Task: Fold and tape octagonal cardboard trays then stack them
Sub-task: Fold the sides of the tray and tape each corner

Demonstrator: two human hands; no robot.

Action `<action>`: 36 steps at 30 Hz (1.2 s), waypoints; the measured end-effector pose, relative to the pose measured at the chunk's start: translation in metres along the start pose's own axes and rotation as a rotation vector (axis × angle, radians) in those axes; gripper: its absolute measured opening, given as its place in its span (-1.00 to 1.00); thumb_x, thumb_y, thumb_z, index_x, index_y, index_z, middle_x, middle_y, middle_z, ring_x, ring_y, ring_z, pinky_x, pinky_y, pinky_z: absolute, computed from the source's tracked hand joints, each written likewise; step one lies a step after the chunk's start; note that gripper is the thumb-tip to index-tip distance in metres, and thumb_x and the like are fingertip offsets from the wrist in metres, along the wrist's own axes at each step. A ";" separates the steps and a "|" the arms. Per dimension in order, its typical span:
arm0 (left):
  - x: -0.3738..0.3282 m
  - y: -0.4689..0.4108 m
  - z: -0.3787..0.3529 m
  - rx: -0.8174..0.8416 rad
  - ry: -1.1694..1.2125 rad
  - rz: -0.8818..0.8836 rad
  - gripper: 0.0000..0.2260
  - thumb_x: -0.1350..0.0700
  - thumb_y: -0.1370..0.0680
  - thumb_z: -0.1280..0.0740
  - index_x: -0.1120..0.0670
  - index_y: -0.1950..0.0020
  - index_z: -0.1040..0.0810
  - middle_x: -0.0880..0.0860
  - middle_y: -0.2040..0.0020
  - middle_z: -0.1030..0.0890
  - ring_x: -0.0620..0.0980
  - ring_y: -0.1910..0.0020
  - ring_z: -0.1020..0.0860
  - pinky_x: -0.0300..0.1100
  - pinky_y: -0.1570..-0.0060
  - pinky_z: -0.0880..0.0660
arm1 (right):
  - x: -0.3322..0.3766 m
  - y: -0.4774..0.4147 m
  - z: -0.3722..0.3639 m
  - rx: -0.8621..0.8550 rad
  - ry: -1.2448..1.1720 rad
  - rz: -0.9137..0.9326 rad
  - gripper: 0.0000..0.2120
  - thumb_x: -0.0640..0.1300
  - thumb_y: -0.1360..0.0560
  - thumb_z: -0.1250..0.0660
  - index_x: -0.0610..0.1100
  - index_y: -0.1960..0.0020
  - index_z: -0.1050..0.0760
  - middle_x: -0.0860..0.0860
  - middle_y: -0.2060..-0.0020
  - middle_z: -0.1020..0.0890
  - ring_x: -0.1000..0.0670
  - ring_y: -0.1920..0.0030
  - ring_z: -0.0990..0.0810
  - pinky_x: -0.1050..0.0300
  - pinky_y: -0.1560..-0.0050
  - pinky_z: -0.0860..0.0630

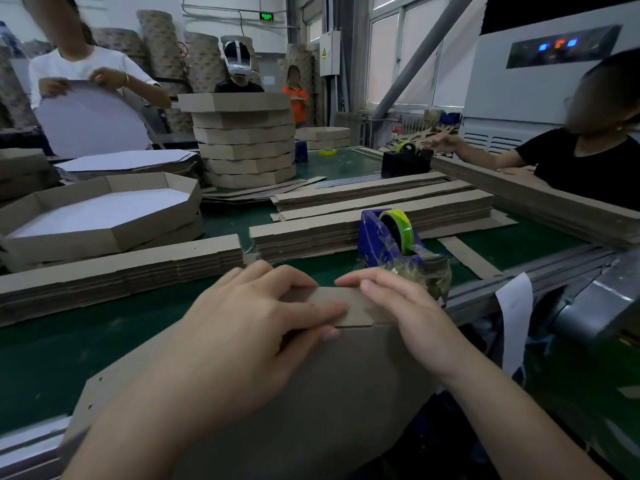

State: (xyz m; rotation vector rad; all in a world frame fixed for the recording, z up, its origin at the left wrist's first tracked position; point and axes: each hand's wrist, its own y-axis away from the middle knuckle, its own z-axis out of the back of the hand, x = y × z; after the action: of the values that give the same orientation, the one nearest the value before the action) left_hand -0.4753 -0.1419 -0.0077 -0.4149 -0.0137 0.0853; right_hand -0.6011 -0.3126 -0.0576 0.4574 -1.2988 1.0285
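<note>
A brown cardboard tray piece (332, 386) stands tilted against the near edge of the green table. My left hand (242, 337) and my right hand (412, 317) both press on its top edge, where a folded flap (356, 308) overlaps the side wall. Just behind my right hand sits a blue tape dispenser (388, 242) with a yellow-green roll. A finished octagonal tray (104, 209) with a white bottom lies at the left on another one. A tall stack of trays (246, 143) stands at the back.
Piles of flat cardboard strips (374, 216) lie across the table, and more strips (117, 271) lie at the left. A second dispenser (405, 161) stands farther back. A person at the right reaches over the table; another at the left holds a white sheet (93, 119).
</note>
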 end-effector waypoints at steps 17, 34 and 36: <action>0.005 0.006 -0.005 -0.067 0.009 0.007 -0.67 -0.17 -0.55 -0.11 -0.25 -0.15 -0.61 -0.11 -0.05 -0.60 -0.02 0.10 -0.56 -0.09 0.22 -0.54 | -0.050 -0.062 0.103 -0.526 0.135 -0.495 -0.76 0.07 -0.49 -0.34 -0.10 0.17 -0.61 0.04 0.35 -0.39 0.02 0.39 -0.29 0.15 0.42 -0.20; 0.008 0.008 -0.005 -0.076 0.023 0.020 -0.69 -0.18 -0.54 -0.12 -0.28 -0.15 -0.61 -0.15 -0.05 -0.59 -0.06 0.10 -0.56 -0.12 0.26 -0.53 | -0.049 -0.066 0.091 -0.654 -0.324 -0.570 -0.87 -0.11 -0.39 -0.47 -0.14 0.10 -0.65 0.01 0.21 -0.53 0.12 0.43 -0.18 0.29 0.45 -0.16; 0.008 0.009 -0.006 -0.074 0.025 0.022 -0.69 -0.19 -0.54 -0.12 -0.28 -0.15 -0.60 -0.15 -0.05 -0.59 -0.06 0.10 -0.56 -0.11 0.27 -0.53 | -0.045 -0.066 0.094 -0.679 -0.340 -0.558 -0.76 -0.09 -0.36 -0.50 -0.13 0.00 -0.64 0.03 0.27 -0.42 0.12 0.39 -0.20 0.26 0.43 -0.22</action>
State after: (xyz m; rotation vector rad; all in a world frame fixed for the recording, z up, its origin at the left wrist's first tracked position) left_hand -0.4674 -0.1354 -0.0164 -0.4897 0.0121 0.1015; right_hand -0.5971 -0.4362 -0.0574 0.4359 -1.5990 0.0184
